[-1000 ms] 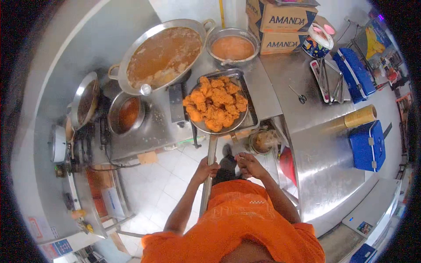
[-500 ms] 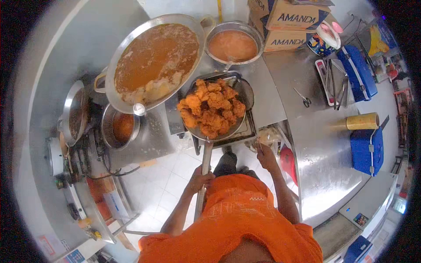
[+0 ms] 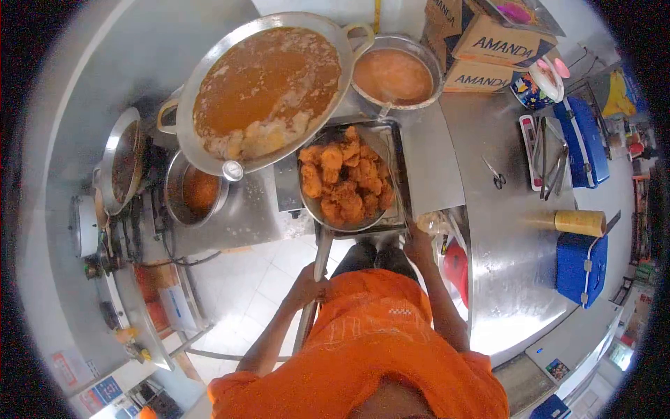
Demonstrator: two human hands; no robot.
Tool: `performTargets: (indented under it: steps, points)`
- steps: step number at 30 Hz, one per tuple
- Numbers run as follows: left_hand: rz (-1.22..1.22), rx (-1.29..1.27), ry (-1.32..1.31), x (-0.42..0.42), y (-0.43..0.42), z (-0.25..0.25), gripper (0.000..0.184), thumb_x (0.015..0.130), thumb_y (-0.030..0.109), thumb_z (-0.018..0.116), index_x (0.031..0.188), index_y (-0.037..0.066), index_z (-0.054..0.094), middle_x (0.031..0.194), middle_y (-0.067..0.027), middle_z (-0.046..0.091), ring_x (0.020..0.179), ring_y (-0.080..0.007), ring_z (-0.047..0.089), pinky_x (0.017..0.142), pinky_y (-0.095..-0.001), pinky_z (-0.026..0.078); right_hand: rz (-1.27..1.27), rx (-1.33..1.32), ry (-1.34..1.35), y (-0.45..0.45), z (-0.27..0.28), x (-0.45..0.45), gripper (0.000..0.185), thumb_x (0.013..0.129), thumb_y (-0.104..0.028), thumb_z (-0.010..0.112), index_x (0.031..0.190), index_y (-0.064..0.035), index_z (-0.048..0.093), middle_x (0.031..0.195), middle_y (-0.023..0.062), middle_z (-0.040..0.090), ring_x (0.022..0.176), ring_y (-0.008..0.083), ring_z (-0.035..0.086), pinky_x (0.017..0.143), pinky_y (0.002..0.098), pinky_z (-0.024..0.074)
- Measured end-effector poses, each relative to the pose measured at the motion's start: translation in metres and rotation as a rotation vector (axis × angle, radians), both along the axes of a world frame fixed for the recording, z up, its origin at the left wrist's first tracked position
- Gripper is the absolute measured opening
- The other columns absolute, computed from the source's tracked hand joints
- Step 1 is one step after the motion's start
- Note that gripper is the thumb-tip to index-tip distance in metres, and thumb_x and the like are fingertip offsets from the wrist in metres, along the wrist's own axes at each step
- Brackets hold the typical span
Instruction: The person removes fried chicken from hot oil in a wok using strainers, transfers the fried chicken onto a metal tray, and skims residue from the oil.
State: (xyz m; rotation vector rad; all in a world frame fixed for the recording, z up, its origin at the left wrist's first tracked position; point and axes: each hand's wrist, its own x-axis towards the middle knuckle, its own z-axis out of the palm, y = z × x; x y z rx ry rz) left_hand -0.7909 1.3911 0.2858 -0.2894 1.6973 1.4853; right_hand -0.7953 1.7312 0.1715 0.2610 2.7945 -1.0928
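Golden-brown fried chicken pieces (image 3: 345, 178) are heaped in a round, long-handled strainer (image 3: 335, 225). My left hand (image 3: 307, 286) is wrapped round the strainer's metal handle (image 3: 323, 255), which runs back beside my body. Beneath the strainer lies a dark rectangular tray (image 3: 396, 133), mostly covered. My right hand (image 3: 419, 244) is closed at the tray's near right corner, at the lower end of a thin dark rod that runs up beside the chicken; what exactly its fingers hold is hard to see. A large two-handled wok (image 3: 188, 91) of bubbling brown oil stands beyond on the left.
A pan of reddish liquid (image 3: 392, 73) stands behind the tray. At left are a smaller pot (image 3: 174, 185) and another wok (image 3: 112, 150). Scissors (image 3: 495, 172), tongs (image 3: 556, 167), a yellow roll (image 3: 581, 223) and blue boxes (image 3: 583, 269) lie on the right steel counter. Cartons (image 3: 497, 45) are stacked behind.
The chicken pieces have shifted in the strainer, which now tilts differently over the tray. My right hand has moved up against the tray's near corner. The whole view has shifted slightly.
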Motion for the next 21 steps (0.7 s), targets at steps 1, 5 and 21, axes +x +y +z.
performTargets:
  steps: [1, 5, 21]
  points:
    - [0.017, 0.003, -0.003, -0.004, 0.005, 0.010, 0.028, 0.080, 0.007, 0.067, 0.098, 0.002, 0.045, 0.067, -0.0031, 0.049, 0.046, -0.0138, 0.050, 0.041, -0.0285, 0.045, 0.001, 0.017, -0.014, 0.001, -0.022, -0.001, 0.059, 0.079, 0.000, 0.051, 0.136, -0.0133, 0.047, 0.098, 0.0265, 0.062, 0.095, 0.0443, 0.059, 0.076, 0.0512, 0.0486]
    - [0.023, -0.051, -0.033, -0.012, 0.017, 0.012, 0.025, 0.079, 0.008, 0.065, 0.094, 0.004, 0.045, 0.068, -0.0040, 0.050, 0.046, -0.0134, 0.050, 0.041, -0.0295, 0.045, -0.054, 0.118, 0.058, 0.006, -0.009, -0.027, 0.053, 0.081, -0.007, 0.056, 0.132, -0.0056, 0.046, 0.097, 0.0252, 0.060, 0.093, 0.0426, 0.059, 0.074, 0.0518, 0.0488]
    - [0.054, -0.324, 0.188, 0.009, 0.072, 0.040, 0.022, 0.074, 0.012, 0.064, 0.090, 0.001, 0.055, 0.079, -0.0076, 0.059, 0.079, -0.0214, 0.056, 0.076, -0.0363, 0.047, 0.047, 0.129, -0.141, 0.115, -0.067, -0.076, 0.051, 0.076, -0.009, 0.062, 0.123, -0.0035, 0.043, 0.084, 0.0260, 0.063, 0.082, 0.0475, 0.061, 0.068, 0.0535, 0.0492]
